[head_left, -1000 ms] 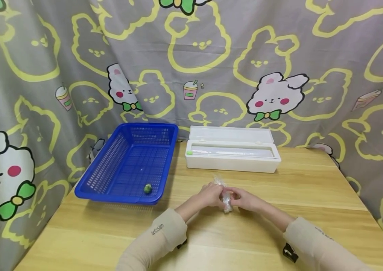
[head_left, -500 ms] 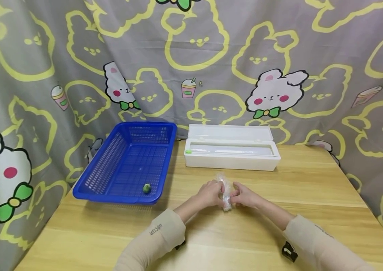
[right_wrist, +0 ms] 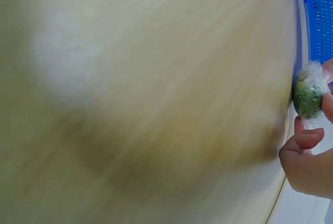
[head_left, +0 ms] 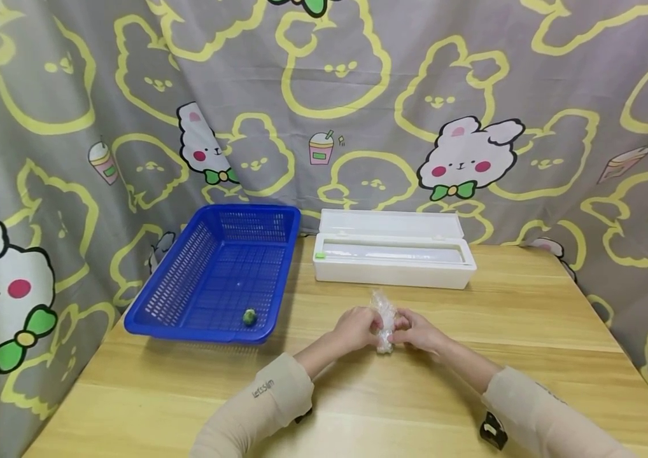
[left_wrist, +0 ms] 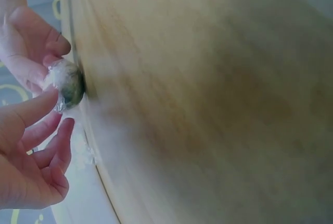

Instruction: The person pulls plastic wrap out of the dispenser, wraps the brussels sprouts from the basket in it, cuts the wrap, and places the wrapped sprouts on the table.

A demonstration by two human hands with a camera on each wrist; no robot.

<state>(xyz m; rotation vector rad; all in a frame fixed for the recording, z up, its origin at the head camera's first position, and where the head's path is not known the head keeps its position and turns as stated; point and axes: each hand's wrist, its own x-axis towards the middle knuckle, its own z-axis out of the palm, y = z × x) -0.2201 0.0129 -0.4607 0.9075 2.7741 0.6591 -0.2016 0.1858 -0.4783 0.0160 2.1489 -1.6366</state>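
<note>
A Brussels sprout in clear plastic wrap (head_left: 384, 331) is between both hands, above the middle of the table. Its green side shows through the film in the left wrist view (left_wrist: 72, 86) and the right wrist view. The left hand (head_left: 356, 329) pinches the wrapped sprout from the left. On the other side, the right hand (head_left: 422, 332) has its curled fingertips at the film's edge and seems to pinch it. Loose crumpled film stands up above the fingers. Parts of the fingertips are hidden behind the wrap.
A blue plastic basket (head_left: 218, 338) stands at the left with one unwrapped Brussels sprout (head_left: 249, 317) in its near right corner. Behind the hands is a white cling film dispenser (head_left: 393, 275), its lid raised. A patterned curtain (head_left: 347, 83) hangs behind the wooden table (head_left: 393, 407).
The right hand moved slightly away from the film half a second ago and is now back against it. The left hand has kept hold, and the crumpled film stands a little more upright.
</note>
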